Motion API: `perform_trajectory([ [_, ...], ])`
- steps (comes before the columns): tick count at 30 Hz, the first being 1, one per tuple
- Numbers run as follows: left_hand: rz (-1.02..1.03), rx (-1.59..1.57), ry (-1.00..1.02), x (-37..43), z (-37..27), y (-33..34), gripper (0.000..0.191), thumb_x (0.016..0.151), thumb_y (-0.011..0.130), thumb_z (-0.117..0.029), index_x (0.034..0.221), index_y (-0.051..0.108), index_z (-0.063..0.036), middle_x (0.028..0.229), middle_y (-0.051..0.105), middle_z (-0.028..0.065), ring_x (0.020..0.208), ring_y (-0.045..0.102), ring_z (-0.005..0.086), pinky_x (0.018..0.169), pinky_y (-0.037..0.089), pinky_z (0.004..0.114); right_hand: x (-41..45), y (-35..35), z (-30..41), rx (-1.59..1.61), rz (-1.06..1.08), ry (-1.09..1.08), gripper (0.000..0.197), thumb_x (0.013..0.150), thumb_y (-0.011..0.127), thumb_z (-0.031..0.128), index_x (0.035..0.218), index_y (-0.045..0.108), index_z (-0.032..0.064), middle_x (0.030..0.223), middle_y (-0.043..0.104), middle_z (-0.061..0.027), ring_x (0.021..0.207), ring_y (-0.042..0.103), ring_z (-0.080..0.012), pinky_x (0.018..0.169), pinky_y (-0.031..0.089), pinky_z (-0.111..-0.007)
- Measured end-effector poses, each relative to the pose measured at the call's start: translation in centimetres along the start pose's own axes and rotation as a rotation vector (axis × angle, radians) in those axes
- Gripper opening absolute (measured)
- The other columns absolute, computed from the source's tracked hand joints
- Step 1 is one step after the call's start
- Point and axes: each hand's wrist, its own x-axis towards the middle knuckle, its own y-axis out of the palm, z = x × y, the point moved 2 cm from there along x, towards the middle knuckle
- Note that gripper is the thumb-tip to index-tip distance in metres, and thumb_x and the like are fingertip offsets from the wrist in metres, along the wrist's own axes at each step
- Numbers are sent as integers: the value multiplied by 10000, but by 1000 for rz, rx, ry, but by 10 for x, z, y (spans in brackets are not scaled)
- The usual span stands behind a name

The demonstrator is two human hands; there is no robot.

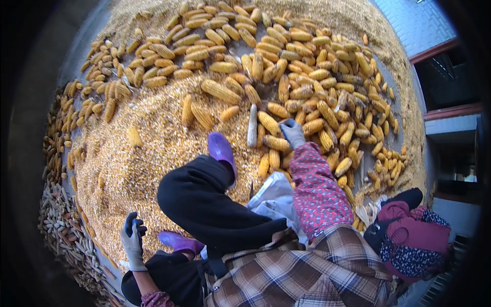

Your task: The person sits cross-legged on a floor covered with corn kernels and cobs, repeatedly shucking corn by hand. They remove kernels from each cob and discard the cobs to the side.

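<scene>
My right hand [292, 132], in a grey glove with dark blue coating, reaches over the pile of corn cobs [326, 113], touching or right beside yellow cobs. Its fingertips are partly hidden, so I cannot tell whether it grips one. My left hand [133, 241], gloved the same way, is raised beside my knee with its fingers curled apart, and no cob shows in it. Below it and before me spreads a heap of loose corn kernels [145, 169]. A pale bare cob [252, 126] stands out left of my right hand. A few whole cobs lie on the kernels.
Shelled cobs [63, 226] are heaped at the far left. A white plastic sack [276, 195] lies by my legs, near my purple shoe [221, 151]. Another person [412, 238] is at the lower right. More kernels [353, 19] border the cobs at the top and right.
</scene>
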Motion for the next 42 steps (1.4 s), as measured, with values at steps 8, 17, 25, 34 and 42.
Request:
perform_trajectory([
  [8, 61, 92, -87, 14, 5, 11, 300, 902, 461, -171, 1154, 510, -15, 817, 592, 59, 584, 542, 90, 521, 422, 209, -106, -131, -261, 19, -175, 783, 114, 809, 586, 206, 775, 542, 106, 569, 484, 4, 422, 473, -156, 361, 390, -298],
  [17, 184, 225, -39, 37, 22, 3, 320, 893, 483, -171, 1144, 530, 21, 925, 603, 57, 746, 569, 101, 631, 471, 225, -173, -122, -243, -335, -221, 401, 313, 727, 649, 272, 944, 615, 50, 832, 652, -118, 783, 619, -247, 731, 467, -337],
  [25, 123, 541, -74, 63, 62, -28, 279, 784, 570, -207, 936, 601, 24, 873, 639, 77, 789, 574, 148, 642, 439, 309, -253, -165, -281, 88, -370, 615, 71, 771, 614, 126, 814, 609, 70, 653, 589, -5, 565, 536, -100, 536, 453, -269],
  [34, 141, 471, 137, 113, 146, -96, 465, 854, 552, -260, 1240, 447, -24, 1228, 501, 116, 1097, 490, 209, 907, 402, 318, -242, -82, -190, 309, -271, 228, 292, 803, 603, 181, 1064, 584, 50, 899, 641, -92, 812, 600, -199, 754, 469, -304],
  [42, 144, 596, 133, 104, 121, -74, 465, 850, 556, -255, 1238, 448, -23, 1229, 500, 117, 1100, 488, 211, 910, 400, 320, -244, -9, -189, -99, 319, 424, 426, 846, 442, 456, 1039, 588, 105, 1008, 591, -208, 979, 548, -360, 830, 430, -440],
])
